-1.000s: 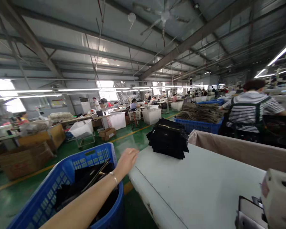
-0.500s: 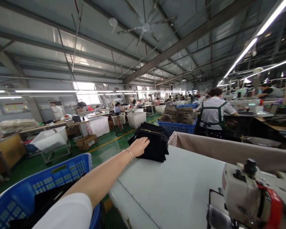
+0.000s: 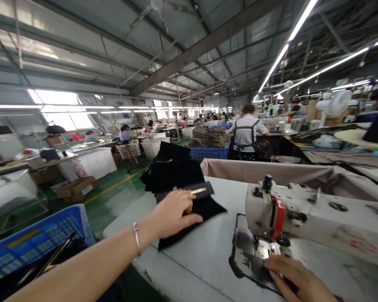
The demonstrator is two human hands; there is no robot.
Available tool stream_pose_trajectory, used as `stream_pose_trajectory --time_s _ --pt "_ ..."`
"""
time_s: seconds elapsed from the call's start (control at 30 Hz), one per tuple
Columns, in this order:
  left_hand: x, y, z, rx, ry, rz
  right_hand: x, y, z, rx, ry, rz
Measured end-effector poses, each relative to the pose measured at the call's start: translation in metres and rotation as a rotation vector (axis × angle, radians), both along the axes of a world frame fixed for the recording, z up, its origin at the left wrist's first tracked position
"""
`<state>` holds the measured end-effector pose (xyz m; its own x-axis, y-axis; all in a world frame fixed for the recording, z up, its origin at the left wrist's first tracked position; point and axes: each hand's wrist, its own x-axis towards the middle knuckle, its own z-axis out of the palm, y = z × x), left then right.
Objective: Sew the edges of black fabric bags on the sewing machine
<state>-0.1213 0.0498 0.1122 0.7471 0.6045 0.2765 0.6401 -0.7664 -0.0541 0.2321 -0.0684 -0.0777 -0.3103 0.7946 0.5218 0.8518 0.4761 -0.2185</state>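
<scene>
A black fabric piece with a gold-coloured zipper (image 3: 204,209) lies on the pale tabletop, slightly bent. My left hand (image 3: 176,212) grips its near side, the thumb on top and the other fingers partly hidden along the zipper strip. Behind it sits a stack of black fabric pieces (image 3: 173,167), fanned out at the table's far left edge. My right hand (image 3: 297,274) rests at the metal plate of the sewing machine (image 3: 271,209), fingers stretched out and somewhat apart. No cloth shows under the machine's needle area, though part of it is hidden.
A blue plastic crate (image 3: 78,220) with dark items stands at the left. Along the table's far side runs a beige cloth-lined trough (image 3: 229,170). Farther off are a blue crate of brown pieces (image 3: 208,153), a cardboard box (image 3: 77,188) and a person in a striped shirt (image 3: 247,134).
My left hand has come back from the stack toward me, drawing a black zippered piece with it. My right hand has come into view at the sewing machine. The view has turned right.
</scene>
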Motion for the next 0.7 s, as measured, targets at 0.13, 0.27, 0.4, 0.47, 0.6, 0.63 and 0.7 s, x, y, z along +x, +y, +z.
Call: stream_pose_trajectory --time_s 0.13,0.27,0.4,0.47,0.6,0.63,0.7 --pt "0.009 -0.046 -0.093 -0.315 -0.057 0.155 -0.030 -0.018 0.035 -0.177 0.021 0.004" --pt "0.026 -0.051 -0.125 -0.306 -0.120 0.245 -0.065 -0.029 0.048 -0.262 0.053 -0.025" --pt "0.051 -0.056 -0.113 -0.334 -0.169 0.196 -0.095 -0.034 0.035 -0.248 0.238 -0.116" --pt "0.060 -0.061 -0.109 -0.377 -0.182 0.151 -0.103 -0.034 0.028 -0.241 0.316 -0.164" --pt "0.065 -0.070 -0.104 -0.483 -0.222 0.101 -0.110 -0.039 0.029 -0.242 0.375 -0.219" --pt "0.063 -0.073 -0.101 -0.506 -0.233 0.102 -0.110 -0.042 0.033 -0.241 0.390 -0.211" --pt "0.058 -0.080 -0.090 -0.632 -0.310 0.101 -0.109 -0.050 0.048 -0.225 0.435 -0.163"
